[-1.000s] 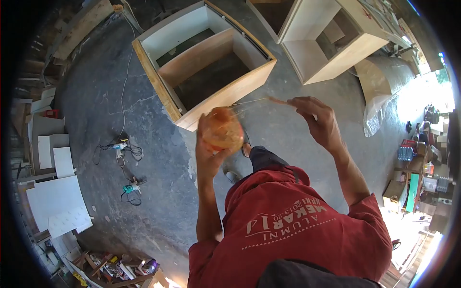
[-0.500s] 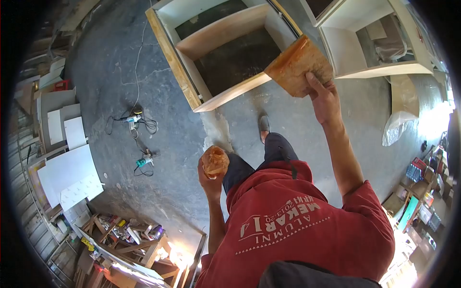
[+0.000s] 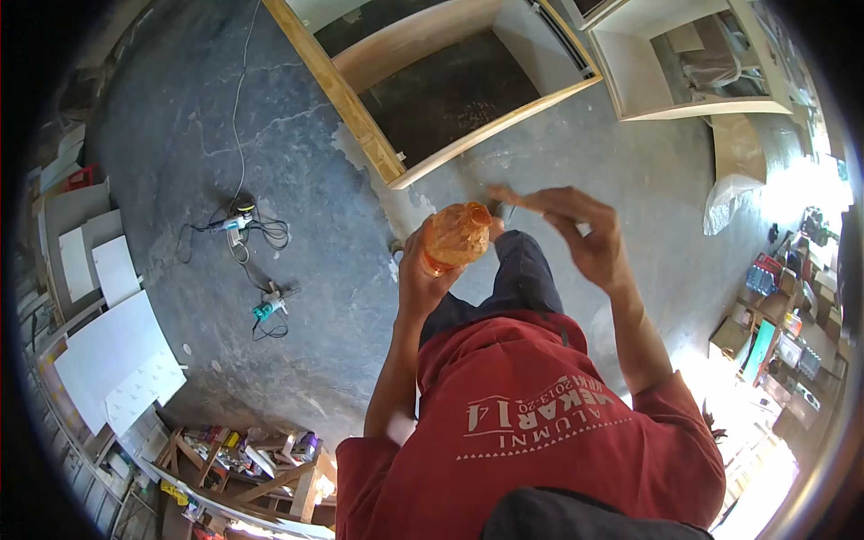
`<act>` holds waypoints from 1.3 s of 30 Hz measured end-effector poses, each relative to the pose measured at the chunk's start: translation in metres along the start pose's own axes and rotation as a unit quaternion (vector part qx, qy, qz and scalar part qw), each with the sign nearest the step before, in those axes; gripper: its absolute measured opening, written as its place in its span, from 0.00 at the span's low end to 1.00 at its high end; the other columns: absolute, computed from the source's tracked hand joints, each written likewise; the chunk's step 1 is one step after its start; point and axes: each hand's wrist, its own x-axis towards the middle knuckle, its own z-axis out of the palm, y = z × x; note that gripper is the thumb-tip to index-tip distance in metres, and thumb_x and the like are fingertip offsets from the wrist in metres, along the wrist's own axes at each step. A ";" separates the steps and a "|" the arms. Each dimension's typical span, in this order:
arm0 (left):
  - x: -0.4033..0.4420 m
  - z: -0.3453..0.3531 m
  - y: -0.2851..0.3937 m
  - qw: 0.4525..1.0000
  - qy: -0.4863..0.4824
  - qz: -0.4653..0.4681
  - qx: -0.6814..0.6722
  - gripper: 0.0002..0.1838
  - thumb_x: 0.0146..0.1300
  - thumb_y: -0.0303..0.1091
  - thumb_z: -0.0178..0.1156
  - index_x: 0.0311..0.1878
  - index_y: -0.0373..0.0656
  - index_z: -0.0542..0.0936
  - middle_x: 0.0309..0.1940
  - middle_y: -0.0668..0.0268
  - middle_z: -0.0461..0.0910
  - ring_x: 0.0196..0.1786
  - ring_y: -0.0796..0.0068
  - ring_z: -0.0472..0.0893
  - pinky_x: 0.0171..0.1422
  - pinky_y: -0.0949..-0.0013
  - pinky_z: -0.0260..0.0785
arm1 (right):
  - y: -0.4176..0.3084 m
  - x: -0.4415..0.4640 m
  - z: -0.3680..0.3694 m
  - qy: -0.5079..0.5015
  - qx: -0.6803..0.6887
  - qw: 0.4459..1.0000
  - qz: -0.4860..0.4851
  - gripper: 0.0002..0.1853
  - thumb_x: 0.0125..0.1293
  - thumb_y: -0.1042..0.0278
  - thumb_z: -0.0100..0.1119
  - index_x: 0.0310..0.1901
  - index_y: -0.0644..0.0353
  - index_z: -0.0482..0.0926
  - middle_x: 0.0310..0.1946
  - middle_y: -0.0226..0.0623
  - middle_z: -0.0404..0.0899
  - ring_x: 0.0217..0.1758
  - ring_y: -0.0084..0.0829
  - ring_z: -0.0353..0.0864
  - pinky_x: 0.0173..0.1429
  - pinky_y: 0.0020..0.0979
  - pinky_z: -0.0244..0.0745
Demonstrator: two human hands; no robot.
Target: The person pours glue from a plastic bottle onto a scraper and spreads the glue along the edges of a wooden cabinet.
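One orange-smeared, bottle-like container [image 3: 457, 236] just above centre frame, clasped by the fingers of the left hand [image 3: 423, 283]; probably light, thin-walled, squeezable, slick where smeared; best grasped low, below the neck. Thin brown piece [image 3: 507, 194], blurred, pinched in the right hand [image 3: 589, 236].

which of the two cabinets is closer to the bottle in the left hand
The left cabinet, with yellowish wood edging: its near corner sits beyond the bottle, while the right cabinet stands farther away.

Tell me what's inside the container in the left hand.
Orange-brown colouring shows in the container; whether that is contents or coating can't be told, and the left hand hides one side.
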 end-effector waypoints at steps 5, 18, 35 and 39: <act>0.020 -0.017 -0.025 1.000 -0.019 0.003 -0.008 0.48 0.54 0.32 0.83 0.78 0.36 0.71 0.69 0.48 0.79 0.71 0.47 0.79 0.75 0.51 0.73 | 0.030 0.020 0.033 -0.090 -0.191 0.977 -0.033 0.17 0.65 0.87 0.63 0.53 0.63 0.89 0.52 0.41 0.91 0.53 0.42 0.90 0.56 0.38 0.84; 0.078 -0.046 -0.340 0.891 0.432 -0.120 0.078 0.52 0.59 0.36 0.84 0.81 0.34 0.63 0.77 0.49 0.71 0.75 0.51 0.77 0.80 0.47 0.74 | 0.338 0.030 0.169 0.049 0.236 0.939 0.246 0.16 0.75 0.73 0.66 0.60 0.72 0.84 0.51 0.37 0.90 0.54 0.25 0.85 0.62 0.30 0.79; 0.227 0.006 -0.588 0.894 0.403 0.033 -0.191 0.44 0.59 0.25 0.80 0.77 0.34 0.69 0.71 0.54 0.77 0.71 0.60 0.80 0.76 0.57 0.73 | 0.461 0.042 0.372 0.280 -0.334 0.867 -0.240 0.23 0.65 0.70 0.71 0.62 0.46 0.90 0.68 0.35 0.87 0.76 0.50 0.80 0.80 0.55 0.70; 0.236 0.020 -0.612 0.900 0.368 0.055 -0.227 0.39 0.62 0.25 0.79 0.74 0.34 0.70 0.69 0.55 0.79 0.68 0.62 0.81 0.75 0.59 0.72 | 0.491 0.038 0.401 0.282 -0.352 0.870 -0.201 0.26 0.65 0.71 0.71 0.65 0.43 0.88 0.73 0.35 0.82 0.82 0.50 0.74 0.84 0.57 0.64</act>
